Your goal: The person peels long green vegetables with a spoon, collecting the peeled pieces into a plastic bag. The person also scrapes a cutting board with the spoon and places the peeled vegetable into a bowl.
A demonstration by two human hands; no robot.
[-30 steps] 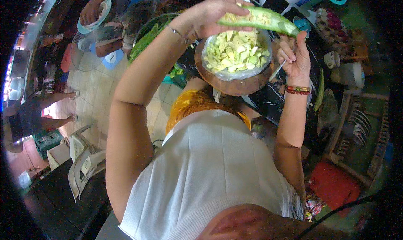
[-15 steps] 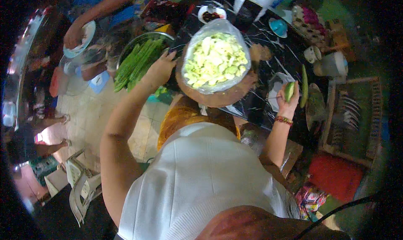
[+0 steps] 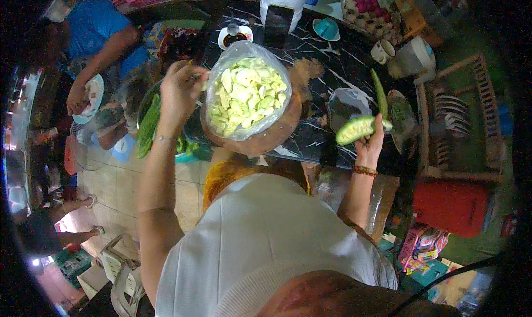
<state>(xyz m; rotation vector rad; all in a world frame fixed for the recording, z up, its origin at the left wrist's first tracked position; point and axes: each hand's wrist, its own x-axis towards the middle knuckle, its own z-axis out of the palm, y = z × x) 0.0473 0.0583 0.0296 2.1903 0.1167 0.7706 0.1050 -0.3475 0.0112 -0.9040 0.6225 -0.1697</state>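
Observation:
A clear plastic bag (image 3: 246, 95) full of pale green fruit slices sits in a round brown wooden bowl (image 3: 271, 142) on the dark marble counter (image 3: 332, 67). My left hand (image 3: 180, 90) is raised at the bag's left edge, fingers curled on its rim. My right hand (image 3: 370, 144) is at the counter's near edge to the right and holds a peeled green fruit piece (image 3: 356, 130), cut side up. No knife is visible in either hand.
A bowl of long green vegetables (image 3: 148, 123) lies left of my left hand. A person in blue (image 3: 94, 29) holds a plate (image 3: 91, 95) at the far left. A long green vegetable (image 3: 379, 92), cup (image 3: 382, 51), sauce dish (image 3: 235, 38) and dish rack (image 3: 454, 123) stand around.
The green fruit went from my left hand to my right hand, which dropped to the counter's right edge. My left hand swung left toward the green vegetables, then came to the bag's edge.

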